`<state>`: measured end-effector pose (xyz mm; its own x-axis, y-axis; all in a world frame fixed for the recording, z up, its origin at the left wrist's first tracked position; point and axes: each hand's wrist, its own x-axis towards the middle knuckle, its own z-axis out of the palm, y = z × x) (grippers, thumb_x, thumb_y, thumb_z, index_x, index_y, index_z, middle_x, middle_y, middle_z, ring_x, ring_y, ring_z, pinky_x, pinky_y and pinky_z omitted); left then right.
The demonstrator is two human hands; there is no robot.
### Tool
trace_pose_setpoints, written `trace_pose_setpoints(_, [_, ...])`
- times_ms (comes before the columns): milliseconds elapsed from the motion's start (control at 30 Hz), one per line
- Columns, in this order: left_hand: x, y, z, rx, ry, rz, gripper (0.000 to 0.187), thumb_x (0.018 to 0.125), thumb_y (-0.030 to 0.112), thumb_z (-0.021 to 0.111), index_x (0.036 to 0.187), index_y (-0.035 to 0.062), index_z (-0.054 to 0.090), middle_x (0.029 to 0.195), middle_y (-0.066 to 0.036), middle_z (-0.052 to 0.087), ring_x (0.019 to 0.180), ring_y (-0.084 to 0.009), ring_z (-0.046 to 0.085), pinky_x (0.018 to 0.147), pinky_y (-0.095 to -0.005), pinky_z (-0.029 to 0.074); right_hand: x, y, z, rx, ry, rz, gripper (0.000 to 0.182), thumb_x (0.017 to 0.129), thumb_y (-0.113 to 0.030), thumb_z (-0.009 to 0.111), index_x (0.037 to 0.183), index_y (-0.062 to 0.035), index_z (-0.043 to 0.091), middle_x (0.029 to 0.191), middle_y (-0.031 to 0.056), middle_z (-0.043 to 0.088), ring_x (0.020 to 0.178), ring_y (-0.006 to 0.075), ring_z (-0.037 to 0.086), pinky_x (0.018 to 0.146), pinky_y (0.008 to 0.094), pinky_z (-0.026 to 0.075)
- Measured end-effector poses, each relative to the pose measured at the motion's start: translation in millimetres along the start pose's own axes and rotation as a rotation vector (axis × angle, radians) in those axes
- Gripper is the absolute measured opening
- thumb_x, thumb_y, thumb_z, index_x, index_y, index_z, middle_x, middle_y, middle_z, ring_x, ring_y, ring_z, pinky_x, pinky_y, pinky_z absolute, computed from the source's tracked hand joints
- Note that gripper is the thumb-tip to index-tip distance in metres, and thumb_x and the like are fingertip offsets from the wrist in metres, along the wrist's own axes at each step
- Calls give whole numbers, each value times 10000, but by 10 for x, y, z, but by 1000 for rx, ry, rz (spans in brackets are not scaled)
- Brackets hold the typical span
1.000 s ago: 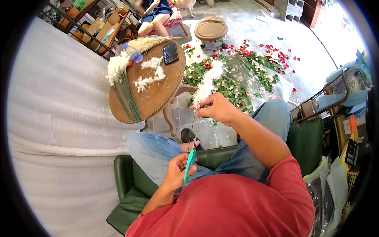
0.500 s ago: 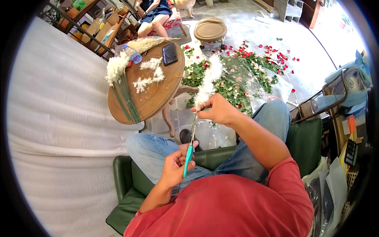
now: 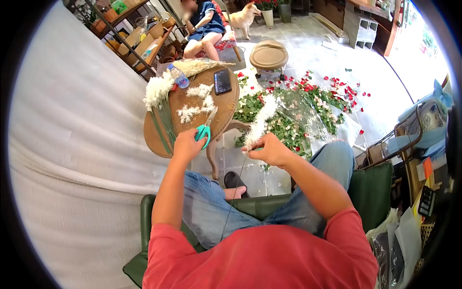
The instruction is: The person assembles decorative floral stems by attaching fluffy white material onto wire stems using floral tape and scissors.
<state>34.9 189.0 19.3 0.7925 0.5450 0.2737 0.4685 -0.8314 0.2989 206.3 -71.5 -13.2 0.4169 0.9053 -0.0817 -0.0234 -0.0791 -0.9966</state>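
Note:
My left hand [image 3: 188,145] is closed around the teal handles of a pair of scissors [image 3: 204,135], their blades over the near edge of the round wooden table [image 3: 156,135]. Between the fingers of my right hand [image 3: 272,151] is the base of a white fluffy flower stem [image 3: 260,123]. Its plume points up and away from me, and a thin wire-like stem runs down toward my lap. Something small and green shows at the right fingertips; I cannot make out what. Loose white fluffy pieces [image 3: 188,113] and a bundle of white fluffy flowers [image 3: 160,91] with green stems lie on the table.
A phone [image 3: 222,81], a water bottle [image 3: 178,76] and a dried plume [image 3: 197,66] share the table. Leaves and red petals [image 3: 308,111] cover the floor beyond, near a stool [image 3: 268,54]. A seated person [image 3: 206,33] and a dog [image 3: 243,20] are farther back.
My left hand has moved forward from my lap to the table edge, carrying the scissors away from the stem. My right hand keeps hold of the flower stem. The view has tilted up slightly.

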Motion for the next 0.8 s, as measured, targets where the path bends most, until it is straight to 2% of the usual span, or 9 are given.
trace_pose_setpoints(100, [183,2,79,29,24,142,321,823,270,745,914,-31,683,785,-191,685,735,-350,673,724,-413,524,-37,-52,-40,55,23,-40,282,770,-87,713,1018,36,768,805,49,720,709,73,544,642,262,469])
trace_pose_setpoints(167, [-14,474,-123,-506,110,-1,258,912,247,666,875,-9,657,710,-59,623,616,-198,578,786,-439,526,-144,-245,-88,24,25,29,277,770,-88,716,1011,38,768,826,48,727,727,73,562,660,260,480])
trace_pose_setpoints(267, [-590,1324,-860,-1456,178,583,475,973,218,527,560,167,298,534,46,287,464,-107,241,825,-491,487,-83,-66,-114,26,41,-10,272,779,-88,717,1020,27,770,880,59,742,773,76,598,726,260,497])
trace_pose_setpoints(300, [-903,1549,-1144,-1458,193,533,521,984,216,526,557,191,229,499,66,306,435,-95,284,797,-429,516,-59,-50,-94,25,26,9,276,785,-85,719,1035,17,771,909,68,751,827,81,629,792,262,512])
trace_pose_setpoints(333, [-998,1950,-1326,-1607,291,767,510,986,230,538,570,209,244,496,74,356,440,-77,361,684,-342,506,-50,-28,-99,17,11,67,286,787,-84,721,1050,18,767,921,71,749,851,82,631,804,266,517])
trace_pose_setpoints(367, [-980,1933,-1429,-1688,98,1121,508,979,240,557,565,216,264,503,77,388,446,-71,392,637,-314,478,-49,-37,-45,68,42,5,283,780,-96,709,1037,6,773,820,18,712,632,40,504,564,237,425])
trace_pose_setpoints(433, [-1055,1949,-1617,-1733,-100,1455,507,972,249,576,560,224,283,511,79,421,453,-65,423,590,-287,450,-29,-46,-21,29,25,38,278,781,-100,706,1030,2,776,821,16,708,621,38,492,549,237,411])
trace_pose_setpoints(533, [-1198,2088,-1781,-1747,-223,1308,451,1028,144,470,578,150,503,575,-1,479,569,-172,566,994,-397,541,-51,-106,27,0,19,34,296,779,-100,700,1048,-2,775,818,17,705,635,45,496,568,232,419])
trace_pose_setpoints(800, [-1260,2094,-1750,-1821,-207,1256,470,1033,133,458,564,148,483,562,-2,445,509,-142,510,980,-413,545,-81,-111,-3,-9,24,24,302,779,-96,695,1055,-6,775,874,43,720,725,70,545,661,245,467])
